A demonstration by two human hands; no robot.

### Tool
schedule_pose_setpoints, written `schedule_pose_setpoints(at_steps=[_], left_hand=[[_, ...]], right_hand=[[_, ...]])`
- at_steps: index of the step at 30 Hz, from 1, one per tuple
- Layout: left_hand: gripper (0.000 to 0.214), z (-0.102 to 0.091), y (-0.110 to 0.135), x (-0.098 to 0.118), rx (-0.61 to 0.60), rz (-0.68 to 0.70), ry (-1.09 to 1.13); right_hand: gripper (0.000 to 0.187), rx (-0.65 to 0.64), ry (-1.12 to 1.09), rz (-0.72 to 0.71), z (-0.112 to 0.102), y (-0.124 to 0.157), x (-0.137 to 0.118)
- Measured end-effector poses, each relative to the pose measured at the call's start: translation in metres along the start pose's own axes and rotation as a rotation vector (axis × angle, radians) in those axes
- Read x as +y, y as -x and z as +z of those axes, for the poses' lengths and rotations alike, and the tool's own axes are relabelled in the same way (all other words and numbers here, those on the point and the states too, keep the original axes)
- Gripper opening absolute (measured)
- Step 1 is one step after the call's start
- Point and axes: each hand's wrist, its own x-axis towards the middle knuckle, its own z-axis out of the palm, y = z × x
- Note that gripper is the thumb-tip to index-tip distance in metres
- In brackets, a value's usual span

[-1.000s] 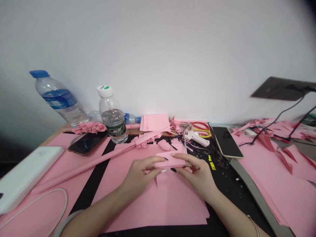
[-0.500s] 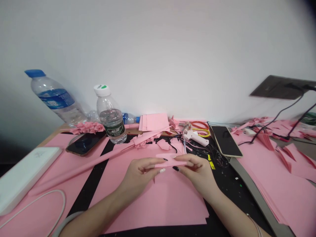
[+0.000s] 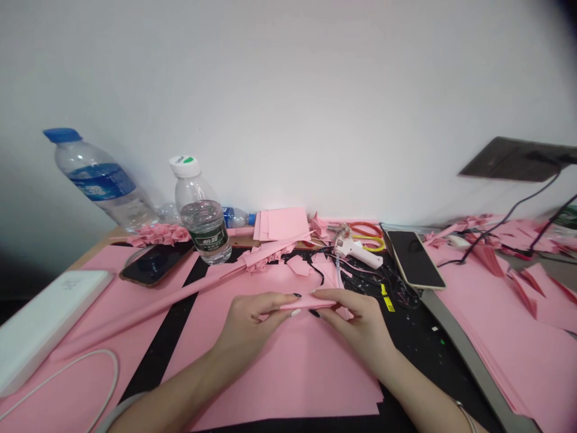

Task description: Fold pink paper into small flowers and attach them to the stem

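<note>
Folded pink paper piece (image 3: 309, 302) has tipped: its broad upper face showed a second ago; now it is seen nearly edge-on, a thin strip. Left hand (image 3: 246, 316) and right hand (image 3: 367, 319) have turned with it, fingertips slightly lower in view. Bottles and tools keep their arrangement.

Grip: each hand pinches one end of the piece between thumb and forefinger. Piece is held above a stack of large flat pink paper sheets (image 3: 288, 376), which lies on a black mat (image 3: 433, 355).

Containers, three noted:
1. Clear plastic bottle with white cap (image 3: 202, 225), upright, capped; clear liquid inside, surface near the top of the label.
2. Tall clear plastic bottle with blue cap (image 3: 101, 180), capped; appears tilted at the edge of view; liquid level cannot be told.
3. Small clear plastic bottle with blue cap (image 3: 238, 216), on its side behind bottle 1; contents cannot be told.

Writing: bottle 1 carries a dark green label, pale Chinese characters apparently reading 怡宝; green mark on cap, lettering too small. Bottle 2: blue label, white characters blurred. White rectangular power bank (image 3: 49, 325): grey mark, illegible. Yellow tag (image 3: 387, 299) beside black cables: print illegible.
</note>
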Motion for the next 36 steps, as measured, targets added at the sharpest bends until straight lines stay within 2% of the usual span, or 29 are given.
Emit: schedule_pose_setpoints(at_steps=[5, 8, 11, 15, 19, 22, 23, 25, 27, 36], left_hand=[[0.011, 0.001, -0.002, 0.001, -0.029, -0.012, 0.036], [0.011, 0.001, -0.003, -0.001, -0.050, -0.038, 0.067], [0.012, 0.000, -0.003, -0.002, -0.094, -0.086, 0.074], [0.018, -0.002, -0.006, -0.002, -0.146, -0.104, -0.024], [0.015, -0.006, -0.010, -0.002, -0.096, 0.102, -0.235], [0.013, -0.008, -0.011, -0.002, -0.121, 0.206, -0.202], [0.015, -0.007, -0.011, -0.002, -0.172, 0.190, -0.159], [0.019, -0.005, -0.010, -0.003, -0.284, 0.070, -0.101], [0.021, -0.003, -0.008, -0.003, -0.326, -0.025, -0.067], [0.020, 0.001, -0.009, -0.005, -0.287, -0.164, 0.022]], right_hand=[[0.015, 0.057, 0.050, -0.209, -0.002, -0.004, -0.001], [0.015, -0.029, 0.009, -0.229, -0.003, -0.004, -0.003], [0.014, -0.111, -0.030, -0.121, -0.003, -0.002, -0.006], [0.012, -0.141, -0.047, 0.083, -0.002, 0.000, -0.006], [0.015, -0.153, -0.029, 0.164, -0.001, 0.000, -0.005], [0.018, -0.183, -0.049, 0.208, 0.000, -0.001, -0.004], [0.018, -0.195, -0.064, 0.220, 0.000, 0.000, -0.003], [0.019, -0.213, -0.084, 0.228, 0.001, 0.000, -0.003], [0.019, -0.219, -0.089, 0.222, 0.001, 0.000, -0.003], [0.019, -0.214, -0.098, 0.212, 0.003, -0.001, 0.000]])
